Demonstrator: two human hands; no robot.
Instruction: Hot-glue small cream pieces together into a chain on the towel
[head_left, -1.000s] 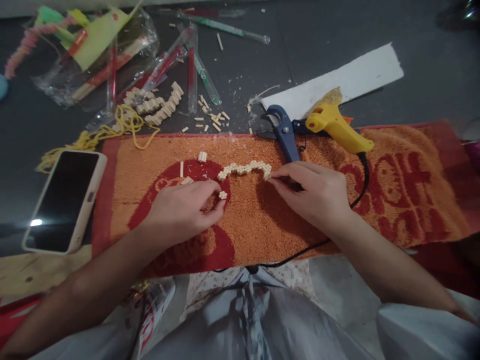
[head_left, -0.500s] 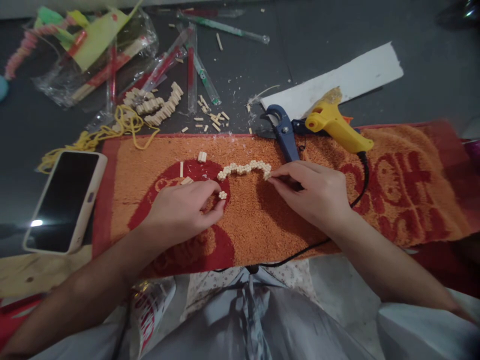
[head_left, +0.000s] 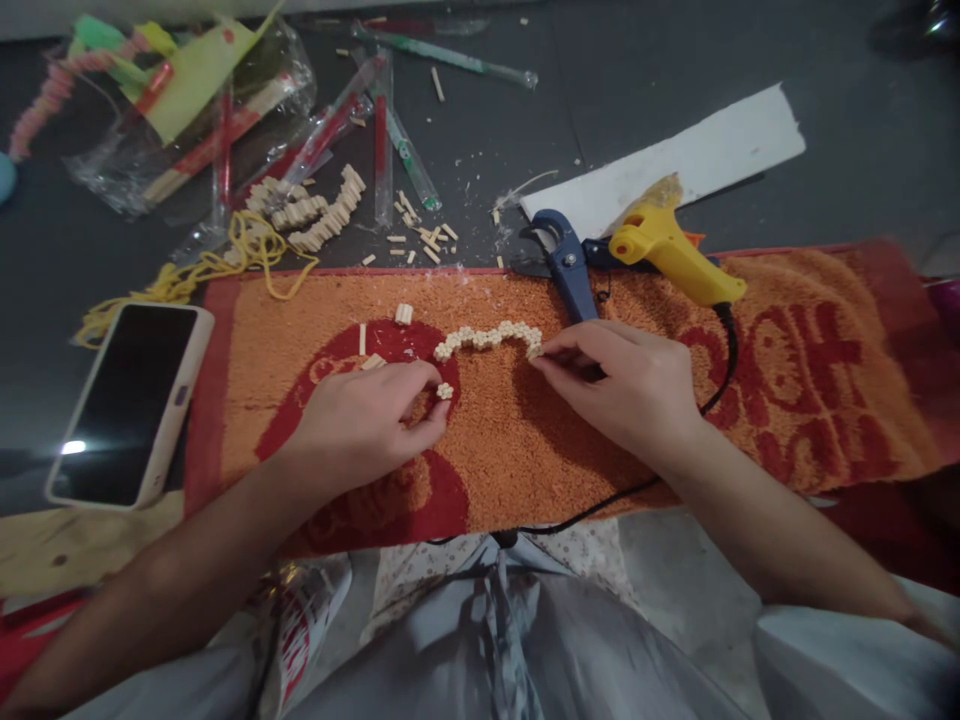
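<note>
A curved strip of small pale wooden pieces (head_left: 487,338) lies on an orange and red towel (head_left: 495,440). My right hand (head_left: 622,385) pinches the strip's right end with thumb and forefinger. My left hand (head_left: 367,420) rests curled on the towel, its fingertips closed on a small cluster of the same pale pieces (head_left: 445,391) just below the strip's left end. A few loose short pieces (head_left: 404,313) lie on the towel above my left hand.
A yellow glue gun (head_left: 671,255) and blue cutters (head_left: 570,268) lie at the towel's far edge by a white strip (head_left: 675,160). A phone (head_left: 127,400) lies left. Beyond are another glued strip (head_left: 315,215), yellow cord (head_left: 187,280), wrapped sticks (head_left: 382,130) and a plastic bag (head_left: 187,90).
</note>
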